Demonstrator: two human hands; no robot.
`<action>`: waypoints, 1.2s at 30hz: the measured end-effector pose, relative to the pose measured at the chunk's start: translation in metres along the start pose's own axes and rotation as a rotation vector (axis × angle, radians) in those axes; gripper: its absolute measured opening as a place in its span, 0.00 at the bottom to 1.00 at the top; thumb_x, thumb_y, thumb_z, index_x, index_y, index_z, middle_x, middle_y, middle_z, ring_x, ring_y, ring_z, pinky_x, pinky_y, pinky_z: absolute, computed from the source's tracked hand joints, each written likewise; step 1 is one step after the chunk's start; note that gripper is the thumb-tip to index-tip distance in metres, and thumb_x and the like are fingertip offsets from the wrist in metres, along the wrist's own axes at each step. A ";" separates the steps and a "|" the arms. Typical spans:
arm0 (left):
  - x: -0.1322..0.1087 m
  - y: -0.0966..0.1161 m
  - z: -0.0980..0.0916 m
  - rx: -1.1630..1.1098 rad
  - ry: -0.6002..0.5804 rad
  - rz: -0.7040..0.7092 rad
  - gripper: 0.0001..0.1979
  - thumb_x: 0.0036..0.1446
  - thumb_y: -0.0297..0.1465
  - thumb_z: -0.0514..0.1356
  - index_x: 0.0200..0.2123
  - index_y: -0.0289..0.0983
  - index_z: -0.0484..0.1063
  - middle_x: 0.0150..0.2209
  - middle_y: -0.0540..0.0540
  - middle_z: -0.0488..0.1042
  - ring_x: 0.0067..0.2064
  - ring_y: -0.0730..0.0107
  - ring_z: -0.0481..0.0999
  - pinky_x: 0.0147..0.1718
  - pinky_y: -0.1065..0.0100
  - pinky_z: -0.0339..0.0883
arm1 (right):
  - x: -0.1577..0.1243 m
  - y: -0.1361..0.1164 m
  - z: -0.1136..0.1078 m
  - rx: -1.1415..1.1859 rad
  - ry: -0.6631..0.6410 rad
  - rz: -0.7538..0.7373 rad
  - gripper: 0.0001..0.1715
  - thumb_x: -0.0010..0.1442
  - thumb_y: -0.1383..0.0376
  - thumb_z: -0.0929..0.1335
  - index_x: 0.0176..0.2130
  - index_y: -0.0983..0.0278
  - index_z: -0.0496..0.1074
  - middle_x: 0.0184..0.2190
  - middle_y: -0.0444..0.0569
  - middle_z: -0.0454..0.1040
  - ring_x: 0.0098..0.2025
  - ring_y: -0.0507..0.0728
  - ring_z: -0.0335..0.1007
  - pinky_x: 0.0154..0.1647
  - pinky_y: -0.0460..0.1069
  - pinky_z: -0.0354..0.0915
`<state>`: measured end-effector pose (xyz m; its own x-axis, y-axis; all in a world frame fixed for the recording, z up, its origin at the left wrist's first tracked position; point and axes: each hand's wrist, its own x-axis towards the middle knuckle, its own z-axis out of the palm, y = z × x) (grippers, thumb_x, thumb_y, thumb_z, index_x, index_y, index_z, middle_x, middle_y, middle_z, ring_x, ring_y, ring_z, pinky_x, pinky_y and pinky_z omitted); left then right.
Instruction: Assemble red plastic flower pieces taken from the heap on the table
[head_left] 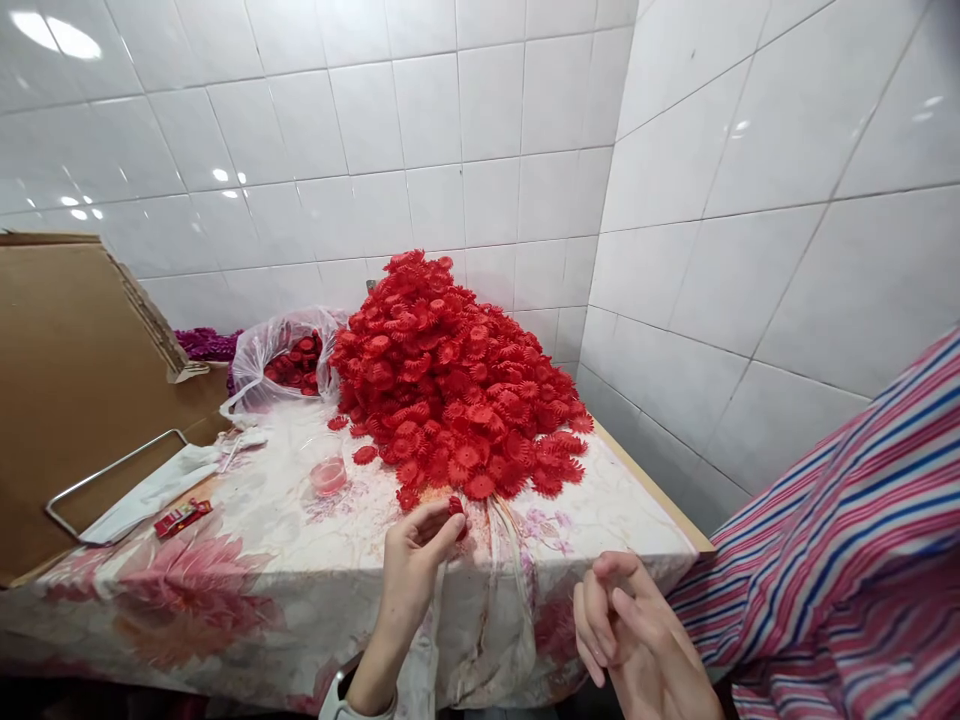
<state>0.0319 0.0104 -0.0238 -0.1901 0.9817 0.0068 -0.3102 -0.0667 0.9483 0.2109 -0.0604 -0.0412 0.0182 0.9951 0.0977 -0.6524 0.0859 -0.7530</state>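
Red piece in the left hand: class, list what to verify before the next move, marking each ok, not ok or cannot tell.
1. Grip: left hand pinches red piece at its fingertips: ok.
2. Free hand: right hand holds nothing: ok.
3. Supply: pile of red pieces sits on the table: ok.
4. Obstacle: pink cup upright, apart from both hands: ok.
5. Damage: held piece mostly hidden by fingers: cannot tell.
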 end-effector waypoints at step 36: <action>-0.022 -0.006 0.012 -0.138 -0.298 -0.190 0.20 0.32 0.44 0.73 0.27 0.37 0.82 0.30 0.43 0.80 0.39 0.54 0.78 0.43 0.63 0.67 | 0.068 0.038 0.082 -0.675 0.029 -0.997 0.13 0.57 0.71 0.61 0.23 0.61 0.64 0.14 0.40 0.61 0.16 0.50 0.57 0.18 0.46 0.56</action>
<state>0.0490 -0.0086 -0.0260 0.1560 0.9863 -0.0535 -0.4400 0.1179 0.8902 0.1255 0.0064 -0.0097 0.3115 0.4760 0.8224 0.1860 0.8182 -0.5441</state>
